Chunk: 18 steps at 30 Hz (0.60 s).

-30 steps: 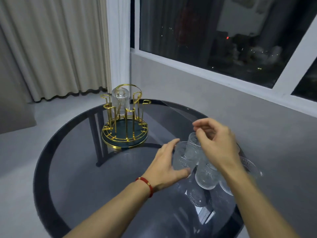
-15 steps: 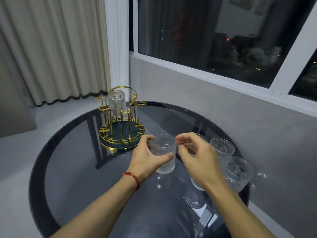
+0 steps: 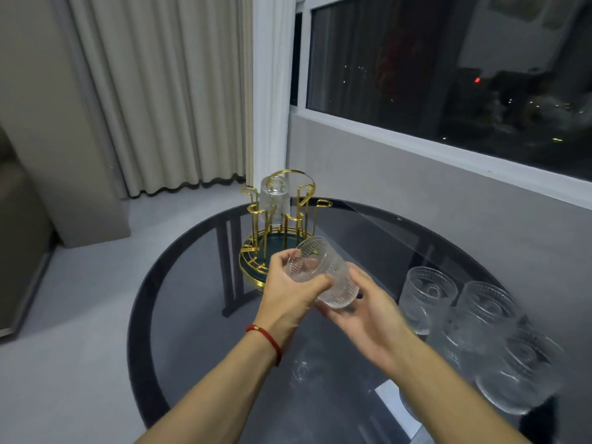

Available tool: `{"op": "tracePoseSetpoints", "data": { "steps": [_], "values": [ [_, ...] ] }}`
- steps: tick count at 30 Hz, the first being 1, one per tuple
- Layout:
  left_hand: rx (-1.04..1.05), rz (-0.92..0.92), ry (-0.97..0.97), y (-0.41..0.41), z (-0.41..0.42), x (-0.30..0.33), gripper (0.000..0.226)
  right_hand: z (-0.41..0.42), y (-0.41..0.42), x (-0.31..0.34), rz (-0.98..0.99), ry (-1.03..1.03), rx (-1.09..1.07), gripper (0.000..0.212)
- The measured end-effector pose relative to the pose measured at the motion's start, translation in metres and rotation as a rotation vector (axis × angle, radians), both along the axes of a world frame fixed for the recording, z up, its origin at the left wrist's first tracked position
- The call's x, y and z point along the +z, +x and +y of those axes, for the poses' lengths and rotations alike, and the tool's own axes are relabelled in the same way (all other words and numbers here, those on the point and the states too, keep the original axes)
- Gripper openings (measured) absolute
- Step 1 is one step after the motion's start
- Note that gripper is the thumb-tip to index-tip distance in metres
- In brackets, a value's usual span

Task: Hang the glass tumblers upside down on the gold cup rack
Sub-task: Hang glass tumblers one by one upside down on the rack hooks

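since half a second ago the tumbler (image 3: 323, 277) has tipped from upright onto a slant, mouth toward the upper left of the frame, base toward the lower right. left hand (image 3: 290, 291) is the grip, clenched round its rim end; right hand (image 3: 371, 315) cups the base. gold cup rack (image 3: 278, 225) stands just beyond, up and left along the glass's long axis, nearer the left hand, one glass already inverted on it. clear, ribbed, beaded glass. four more tumblers (image 3: 427, 296) wait on the counter (image 3: 192, 315), right.
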<state>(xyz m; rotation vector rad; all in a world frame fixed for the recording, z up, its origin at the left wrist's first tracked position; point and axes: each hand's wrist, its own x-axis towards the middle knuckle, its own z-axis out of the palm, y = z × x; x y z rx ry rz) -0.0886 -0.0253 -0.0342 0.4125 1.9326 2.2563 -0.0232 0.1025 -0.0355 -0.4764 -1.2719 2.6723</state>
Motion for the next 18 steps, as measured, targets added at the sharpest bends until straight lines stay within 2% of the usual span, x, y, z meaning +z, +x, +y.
{"op": "tracePoseSetpoints", "data": {
  "steps": [3, 6, 9, 12, 16, 18],
  "values": [
    [-0.104, -0.051, 0.093, -0.009, -0.003, 0.001, 0.076, 0.002, -0.002, 0.007, 0.049, -0.050, 0.033, 0.042],
    [-0.202, 0.004, 0.048, -0.015, -0.013, -0.004, 0.071, 0.008, 0.000, 0.021, 0.096, 0.224, -0.141, 0.042],
    [-0.017, 0.255, -0.291, -0.026, -0.022, -0.025, 0.052, 0.027, -0.002, 0.044, 0.085, 0.602, -0.421, 0.057],
    [0.244, 0.528, -0.713, -0.036, -0.020, -0.053, 0.038, 0.056, -0.026, 0.072, 0.093, 0.832, -0.543, 0.071],
    [0.184, 0.592, -0.994, -0.040, -0.010, -0.079, 0.061, 0.082, -0.092, 0.108, 0.091, 1.060, -0.566, 0.076],
    [0.162, 0.584, -1.074, -0.040, -0.007, -0.084, 0.070, 0.090, -0.123, 0.120, 0.057, 1.189, -0.572, 0.079]
  ]
}}
